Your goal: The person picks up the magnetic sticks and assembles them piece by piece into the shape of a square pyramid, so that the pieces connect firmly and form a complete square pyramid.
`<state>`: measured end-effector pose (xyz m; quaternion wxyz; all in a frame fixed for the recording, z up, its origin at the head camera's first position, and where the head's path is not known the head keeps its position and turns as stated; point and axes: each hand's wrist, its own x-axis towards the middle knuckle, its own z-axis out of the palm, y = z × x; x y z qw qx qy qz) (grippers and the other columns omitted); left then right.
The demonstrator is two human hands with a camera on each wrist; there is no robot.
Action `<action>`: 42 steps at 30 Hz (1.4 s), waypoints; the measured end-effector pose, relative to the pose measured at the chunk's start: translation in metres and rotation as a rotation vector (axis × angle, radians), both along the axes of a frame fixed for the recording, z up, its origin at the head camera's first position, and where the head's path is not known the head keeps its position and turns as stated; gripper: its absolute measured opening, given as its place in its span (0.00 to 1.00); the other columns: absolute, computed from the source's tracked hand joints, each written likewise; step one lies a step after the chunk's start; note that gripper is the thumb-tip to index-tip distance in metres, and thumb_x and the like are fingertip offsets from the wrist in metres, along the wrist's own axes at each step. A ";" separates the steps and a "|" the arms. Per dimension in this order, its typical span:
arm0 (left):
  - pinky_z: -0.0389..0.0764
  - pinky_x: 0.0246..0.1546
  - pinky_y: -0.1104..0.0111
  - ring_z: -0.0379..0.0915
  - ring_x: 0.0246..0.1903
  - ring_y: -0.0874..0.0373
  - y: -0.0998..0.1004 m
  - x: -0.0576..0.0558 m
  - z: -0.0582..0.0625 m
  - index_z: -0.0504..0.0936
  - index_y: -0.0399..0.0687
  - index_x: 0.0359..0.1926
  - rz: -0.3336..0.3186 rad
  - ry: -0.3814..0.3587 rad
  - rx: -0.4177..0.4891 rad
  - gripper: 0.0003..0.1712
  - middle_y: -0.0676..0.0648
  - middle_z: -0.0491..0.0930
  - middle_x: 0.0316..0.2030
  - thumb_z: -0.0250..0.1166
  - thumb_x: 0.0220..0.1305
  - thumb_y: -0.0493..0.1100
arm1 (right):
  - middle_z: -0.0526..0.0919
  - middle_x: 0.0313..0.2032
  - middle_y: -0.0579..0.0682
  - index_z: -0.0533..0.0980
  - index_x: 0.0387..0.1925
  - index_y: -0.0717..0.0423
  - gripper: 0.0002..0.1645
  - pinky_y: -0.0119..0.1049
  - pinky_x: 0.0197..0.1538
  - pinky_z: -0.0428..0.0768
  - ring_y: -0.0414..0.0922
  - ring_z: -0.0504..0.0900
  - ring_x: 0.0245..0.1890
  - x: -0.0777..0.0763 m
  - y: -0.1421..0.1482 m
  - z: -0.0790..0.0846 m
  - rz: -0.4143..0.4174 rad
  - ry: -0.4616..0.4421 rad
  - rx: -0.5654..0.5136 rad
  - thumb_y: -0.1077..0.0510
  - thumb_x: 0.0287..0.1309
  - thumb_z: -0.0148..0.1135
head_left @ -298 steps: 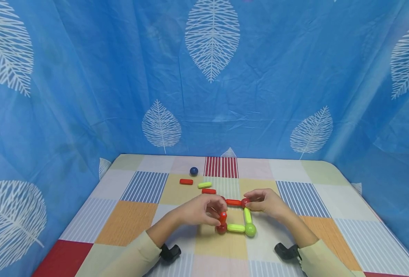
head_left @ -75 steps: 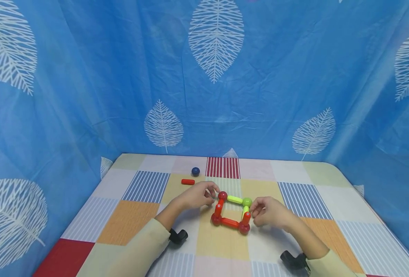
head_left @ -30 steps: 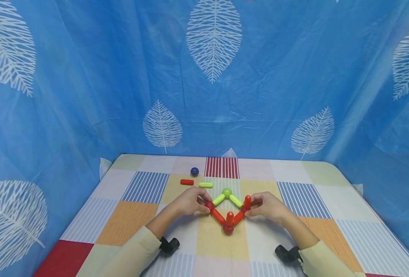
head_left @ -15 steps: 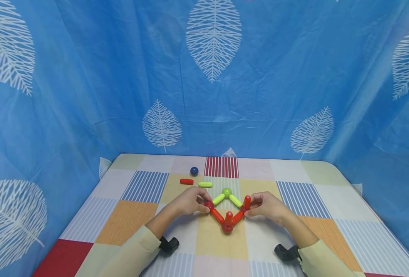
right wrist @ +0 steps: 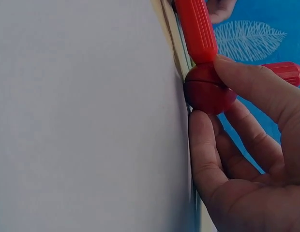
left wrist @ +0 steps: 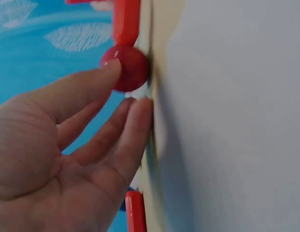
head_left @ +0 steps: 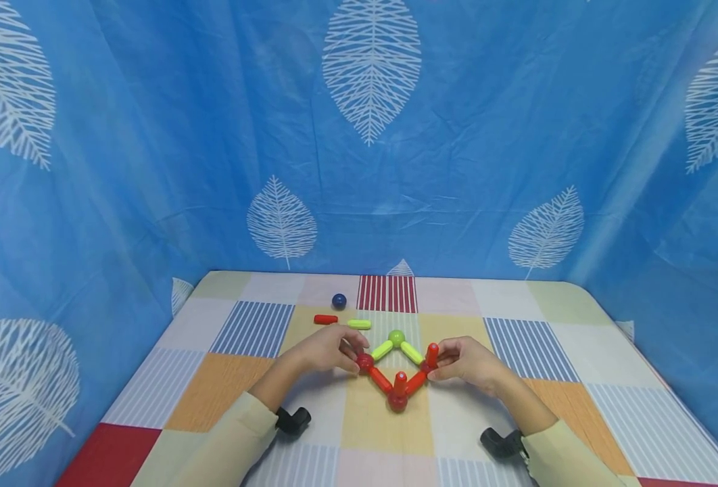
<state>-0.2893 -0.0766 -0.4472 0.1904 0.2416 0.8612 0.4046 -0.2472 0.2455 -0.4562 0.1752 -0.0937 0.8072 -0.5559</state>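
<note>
Magnetic sticks and balls form a diamond on the table. A green ball is at its far corner, joined to two yellow-green sticks. Two red sticks meet at the near red ball, which bears an upright red stick. My left hand is at the left red ball; its thumb touches the ball, the other fingers spread loosely. My right hand pinches the right red ball between thumb and fingers. Another upright red stick rises from that ball.
Beyond my left hand lie a loose red stick, a loose yellow-green stick and a dark blue ball. A patchwork cloth covers the table. Blue leaf-print curtains stand behind and at both sides.
Earlier the frame was turned differently, and its second upright stick was added. In the last half second my left fingers have lifted slightly off the left ball. My right hand stays put.
</note>
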 end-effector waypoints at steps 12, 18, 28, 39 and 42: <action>0.83 0.50 0.60 0.77 0.44 0.54 -0.021 -0.032 -0.004 0.86 0.44 0.48 0.315 0.267 0.023 0.10 0.47 0.82 0.43 0.68 0.66 0.36 | 0.87 0.36 0.50 0.81 0.47 0.69 0.24 0.32 0.44 0.85 0.44 0.84 0.39 0.001 -0.002 0.002 -0.015 -0.038 0.004 0.69 0.46 0.78; 0.83 0.57 0.55 0.78 0.52 0.47 -0.025 -0.047 -0.007 0.88 0.43 0.46 0.302 0.315 -0.029 0.10 0.45 0.81 0.46 0.71 0.63 0.34 | 0.87 0.36 0.50 0.81 0.47 0.69 0.24 0.32 0.44 0.85 0.44 0.84 0.39 0.002 -0.002 0.003 -0.021 -0.039 0.006 0.70 0.46 0.78; 0.79 0.63 0.54 0.76 0.53 0.48 -0.031 -0.055 -0.010 0.88 0.46 0.50 0.280 0.248 -0.143 0.16 0.44 0.82 0.50 0.72 0.61 0.32 | 0.87 0.37 0.51 0.81 0.49 0.70 0.25 0.32 0.45 0.85 0.44 0.83 0.39 0.002 -0.001 0.003 -0.024 -0.041 0.001 0.70 0.46 0.78; 0.79 0.63 0.54 0.74 0.54 0.47 -0.032 -0.056 -0.012 0.88 0.50 0.49 0.327 0.180 -0.130 0.16 0.44 0.81 0.53 0.69 0.63 0.30 | 0.87 0.37 0.53 0.80 0.48 0.71 0.25 0.31 0.44 0.85 0.44 0.84 0.39 0.004 -0.001 0.003 -0.007 -0.046 -0.027 0.70 0.46 0.77; 0.79 0.64 0.53 0.74 0.54 0.47 -0.032 -0.055 -0.012 0.88 0.50 0.49 0.327 0.172 -0.130 0.16 0.44 0.81 0.53 0.68 0.63 0.30 | 0.87 0.37 0.53 0.80 0.47 0.71 0.24 0.31 0.44 0.85 0.44 0.84 0.39 0.003 -0.001 0.002 -0.005 -0.048 -0.028 0.70 0.46 0.77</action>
